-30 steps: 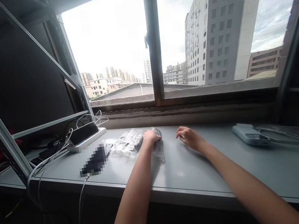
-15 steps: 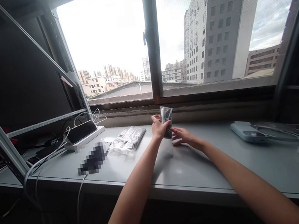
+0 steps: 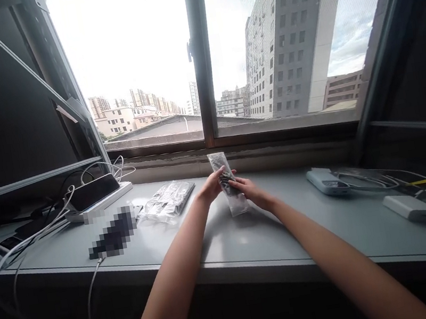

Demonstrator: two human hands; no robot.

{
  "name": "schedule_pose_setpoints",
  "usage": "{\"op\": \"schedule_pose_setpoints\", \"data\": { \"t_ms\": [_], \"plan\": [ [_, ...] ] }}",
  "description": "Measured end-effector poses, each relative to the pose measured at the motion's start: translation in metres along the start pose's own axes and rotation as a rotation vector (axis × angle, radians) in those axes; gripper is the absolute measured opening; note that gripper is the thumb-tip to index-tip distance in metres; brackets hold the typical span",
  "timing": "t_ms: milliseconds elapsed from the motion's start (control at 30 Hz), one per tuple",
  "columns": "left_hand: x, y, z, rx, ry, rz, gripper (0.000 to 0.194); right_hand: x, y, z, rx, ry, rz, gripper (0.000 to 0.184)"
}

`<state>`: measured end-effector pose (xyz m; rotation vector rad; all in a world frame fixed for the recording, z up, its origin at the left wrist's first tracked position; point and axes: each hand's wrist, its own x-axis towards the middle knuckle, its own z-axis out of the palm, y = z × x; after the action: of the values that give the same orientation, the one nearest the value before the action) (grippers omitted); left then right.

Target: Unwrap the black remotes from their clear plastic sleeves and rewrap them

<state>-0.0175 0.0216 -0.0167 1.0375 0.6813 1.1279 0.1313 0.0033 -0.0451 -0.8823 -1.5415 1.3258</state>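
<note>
A clear plastic bag with something dark inside is held up above the desk, its long side nearly upright and tilted. My left hand is closed on its left edge, thumb across the front. From the right, my right hand pinches the same bag, with its thumb and fingers on the lower middle. What the dark contents are, I cannot make out. Left of my hands, a flat clear plastic package with silvery and dark parts lies on the desk.
At left, a phone leans by a white power strip with white cables. A blurred-out dark object lies nearer, a cable at its end. On the right are a light blue device, coiled cables and a white box. A window stands behind.
My right hand has closed on the bag, where before its fingers were spread beside it. The bag now shows longer, its lower end hanging below my hands. The view has shifted right.
</note>
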Motion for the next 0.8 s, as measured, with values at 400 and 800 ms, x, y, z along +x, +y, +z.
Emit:
{"op": "schedule_pose_setpoints", "data": {
  "t_ms": [400,800],
  "plan": [
    [0.003,0.017,-0.02,-0.556,0.453,0.259,0.028,0.003,-0.003,-0.014,-0.547,0.42,-0.197,0.026],
    [0.001,0.019,-0.02,-0.593,0.428,0.352,0.027,-0.009,-0.014,0.001,-0.551,0.462,-0.334,0.048]
  ]
}}
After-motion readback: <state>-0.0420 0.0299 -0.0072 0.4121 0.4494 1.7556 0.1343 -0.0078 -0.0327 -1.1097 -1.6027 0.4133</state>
